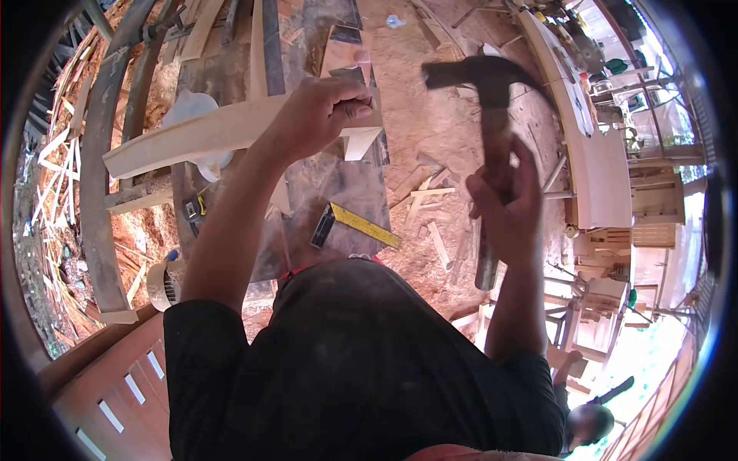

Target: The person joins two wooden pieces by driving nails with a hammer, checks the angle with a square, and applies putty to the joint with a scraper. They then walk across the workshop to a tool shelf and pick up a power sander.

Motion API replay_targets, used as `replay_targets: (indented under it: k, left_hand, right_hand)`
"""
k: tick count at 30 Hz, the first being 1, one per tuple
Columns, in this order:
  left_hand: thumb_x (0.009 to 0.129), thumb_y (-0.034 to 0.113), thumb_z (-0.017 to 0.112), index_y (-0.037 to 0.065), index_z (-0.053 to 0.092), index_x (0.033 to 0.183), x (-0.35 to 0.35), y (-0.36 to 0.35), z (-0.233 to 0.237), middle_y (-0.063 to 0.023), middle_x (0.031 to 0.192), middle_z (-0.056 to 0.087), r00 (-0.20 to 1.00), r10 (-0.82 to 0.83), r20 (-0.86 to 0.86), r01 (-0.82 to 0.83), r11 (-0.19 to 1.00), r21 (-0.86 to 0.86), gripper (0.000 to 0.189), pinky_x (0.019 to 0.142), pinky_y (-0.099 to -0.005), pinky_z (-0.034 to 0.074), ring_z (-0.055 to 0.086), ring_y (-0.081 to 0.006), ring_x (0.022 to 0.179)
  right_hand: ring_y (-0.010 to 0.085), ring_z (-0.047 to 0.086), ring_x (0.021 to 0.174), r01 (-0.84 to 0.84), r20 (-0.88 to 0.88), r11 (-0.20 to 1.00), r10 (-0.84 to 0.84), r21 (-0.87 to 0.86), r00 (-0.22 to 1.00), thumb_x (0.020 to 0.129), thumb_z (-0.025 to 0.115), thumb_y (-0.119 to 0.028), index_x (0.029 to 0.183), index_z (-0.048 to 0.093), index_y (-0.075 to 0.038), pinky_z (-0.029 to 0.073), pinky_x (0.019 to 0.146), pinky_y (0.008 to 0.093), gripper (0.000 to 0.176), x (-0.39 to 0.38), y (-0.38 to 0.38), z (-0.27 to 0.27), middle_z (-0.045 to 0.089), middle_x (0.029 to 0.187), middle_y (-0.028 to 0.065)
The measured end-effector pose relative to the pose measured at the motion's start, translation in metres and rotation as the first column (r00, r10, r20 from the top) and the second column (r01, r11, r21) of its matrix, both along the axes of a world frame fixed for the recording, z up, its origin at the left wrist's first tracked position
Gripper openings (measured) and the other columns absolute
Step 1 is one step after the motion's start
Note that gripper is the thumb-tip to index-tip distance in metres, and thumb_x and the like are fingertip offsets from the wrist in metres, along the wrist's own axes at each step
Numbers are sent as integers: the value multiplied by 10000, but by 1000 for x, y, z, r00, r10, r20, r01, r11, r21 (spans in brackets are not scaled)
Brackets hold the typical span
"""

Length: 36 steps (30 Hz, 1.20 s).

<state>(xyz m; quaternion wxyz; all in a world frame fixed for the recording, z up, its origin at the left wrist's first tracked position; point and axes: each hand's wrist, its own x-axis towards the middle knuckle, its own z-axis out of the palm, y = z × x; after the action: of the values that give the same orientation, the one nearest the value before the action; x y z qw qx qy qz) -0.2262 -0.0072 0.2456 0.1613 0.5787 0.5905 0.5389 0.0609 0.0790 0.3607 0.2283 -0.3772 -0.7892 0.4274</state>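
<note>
One risk seems the largest to me: the hammer, raised in the upper right of the frame, could hit the left hand if a swing goes astray, because this hand is at the right end of the curved wooden piece, upper centre-left; the piece could also slip under a blow, since I see no clamp on it; the square, near the centre, could fall, as its yellow blade seems to reach the edge of the dark bench; the left hand is curled into a fist, and I cannot tell whether it pinches something small; the right hand is wrapped around the hammer's handle.
</note>
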Motion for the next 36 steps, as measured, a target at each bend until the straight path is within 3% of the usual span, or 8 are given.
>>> replay_targets:
  k: [2,8,16,24,28,31,34,36]
  left_hand:
    - [956,45,704,-15,728,1045,2,0,-1,-122,940,758,1000,22,16,-22,1000,-6,110,803,-335,557,734,-196,879]
    - [941,70,735,-15,754,1036,2,0,0,-144,962,784,999,48,-3,-48,999,-22,129,797,-341,570,764,-216,896]
    - [937,90,752,-19,755,1030,0,3,0,-156,950,785,996,75,-51,-74,997,27,143,777,-345,585,781,-252,888]
    - [934,97,761,-10,760,1018,1,3,0,-153,939,783,993,97,-72,-93,994,59,136,772,-352,584,778,-257,886]
    - [925,65,758,-9,763,1021,4,1,5,-160,956,780,995,90,-48,-92,995,-41,121,765,-354,584,775,-265,888]
    - [915,36,754,-14,761,1021,4,2,4,-163,963,777,995,100,-32,-99,995,6,117,754,-356,578,770,-266,872]
    - [908,32,758,-18,758,1017,0,7,-1,-165,947,772,996,81,-30,-79,996,41,120,740,-358,569,761,-269,838]
    - [906,40,763,-19,757,1015,1,6,-2,-163,928,768,998,68,13,-68,996,53,124,742,-355,567,754,-269,818]
  right_hand:
    - [103,656,756,-20,-129,1000,18,-14,992,930,738,-67,1596,312,-42,537,637,261,791,-2,-7,15,690,963,72]
    - [90,651,789,-39,113,999,38,2,993,941,730,-87,1599,345,-49,538,686,261,764,0,-18,20,697,1017,74]
    - [257,699,1199,-124,73,953,108,277,992,945,759,-137,1572,429,-45,559,961,376,714,-8,-23,26,693,1336,204]
    - [332,751,1097,-304,169,699,257,647,951,974,727,-127,1558,454,-28,601,895,395,652,-32,-19,28,723,1258,224]
    - [378,755,887,-401,418,741,178,539,891,959,718,-102,1519,554,-157,593,754,446,586,-37,-14,24,731,1080,219]
    - [374,760,883,-291,208,710,204,641,956,961,710,-83,1519,550,-143,598,749,436,583,-41,-18,33,733,1084,214]
    - [249,734,1136,-245,54,736,273,632,960,921,753,-34,1571,477,-99,588,896,362,709,-41,-22,45,727,1287,199]
    - [311,747,1031,-312,237,716,207,624,949,939,724,-55,1570,482,-145,591,847,400,682,-39,-19,39,738,1174,193]
